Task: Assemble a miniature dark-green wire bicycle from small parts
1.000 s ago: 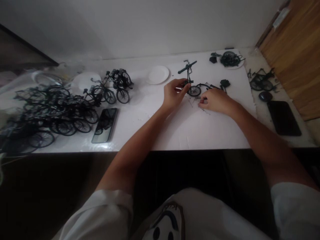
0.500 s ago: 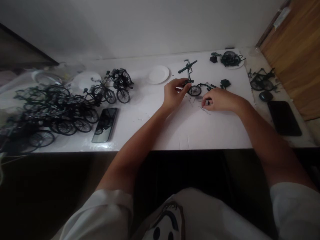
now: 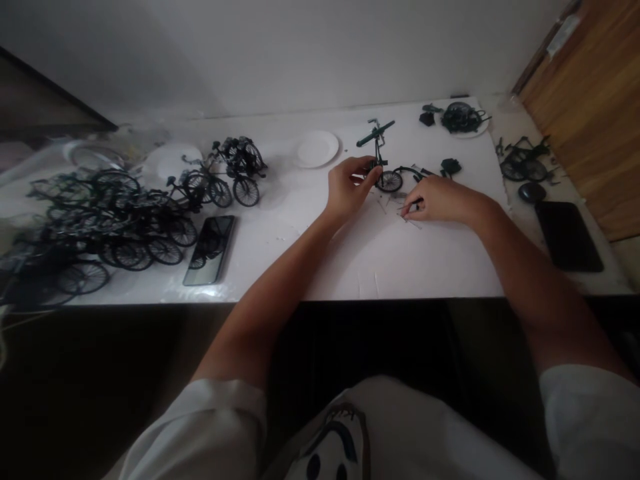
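In the head view, my left hand [image 3: 349, 188] is closed on a dark green miniature bicycle frame [image 3: 379, 141] with handlebars, thumb and fingers pinching its lower part. One spoked wheel [image 3: 390, 181] shows just right of those fingertips. My right hand [image 3: 437, 200] is closed in a pinch low over the table, its fingertips among thin metal pins [image 3: 413, 221]. Something dark shows within its curled fingers, too small to name. Behind that hand lie a curved dark mudguard-like part [image 3: 407, 169] and a small dark green piece [image 3: 451, 166].
Several finished miniature bicycles [image 3: 130, 220] crowd the left side. A phone [image 3: 210, 250] lies beside them, a white plate [image 3: 316, 148] farther back. At right are a plate of wheels [image 3: 461, 119], more bicycle parts [image 3: 525, 160], a round black object [image 3: 531, 193] and a dark phone [image 3: 569, 237].
The fingertips of my right hand have shifted slightly left among the pins. My left hand and the bicycle frame have stayed in place.
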`<state>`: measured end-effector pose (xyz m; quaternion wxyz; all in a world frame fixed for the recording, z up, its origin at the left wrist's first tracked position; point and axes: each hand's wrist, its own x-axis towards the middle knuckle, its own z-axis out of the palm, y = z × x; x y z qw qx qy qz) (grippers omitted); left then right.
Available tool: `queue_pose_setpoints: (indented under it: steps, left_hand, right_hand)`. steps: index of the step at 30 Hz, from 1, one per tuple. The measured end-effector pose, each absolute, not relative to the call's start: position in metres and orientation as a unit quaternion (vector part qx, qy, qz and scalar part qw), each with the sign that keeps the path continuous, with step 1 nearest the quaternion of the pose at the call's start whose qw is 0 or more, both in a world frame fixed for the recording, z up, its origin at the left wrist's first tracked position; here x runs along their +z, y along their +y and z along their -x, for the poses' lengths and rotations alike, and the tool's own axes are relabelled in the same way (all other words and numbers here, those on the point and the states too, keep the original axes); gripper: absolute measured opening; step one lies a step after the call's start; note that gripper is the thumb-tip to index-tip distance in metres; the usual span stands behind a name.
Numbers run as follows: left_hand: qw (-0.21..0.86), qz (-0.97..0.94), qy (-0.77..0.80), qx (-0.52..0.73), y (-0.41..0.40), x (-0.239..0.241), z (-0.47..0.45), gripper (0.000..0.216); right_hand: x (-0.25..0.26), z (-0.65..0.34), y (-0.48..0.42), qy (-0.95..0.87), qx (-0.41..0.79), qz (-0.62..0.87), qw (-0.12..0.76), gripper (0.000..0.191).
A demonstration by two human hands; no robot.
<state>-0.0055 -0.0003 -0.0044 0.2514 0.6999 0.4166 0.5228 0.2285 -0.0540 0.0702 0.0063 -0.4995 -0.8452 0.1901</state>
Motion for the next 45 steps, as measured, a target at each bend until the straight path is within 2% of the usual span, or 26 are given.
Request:
queue_pose_setpoints:
  steps: [37,45]
  left_hand:
    - [0.252,-0.706,0.418,0.512,0.0,-0.005,0.006,0.058]
    - [0.268,-0.697,0.413,0.521,-0.001,-0.005,0.006,0.059]
  right_hand:
    - [0.08,-0.217,-0.065,-0.851,0.152,0.501,-0.024,0.019]
    - [0.074,-0.212,-0.067,-0.842,0.136,0.522,-0.017,0.012]
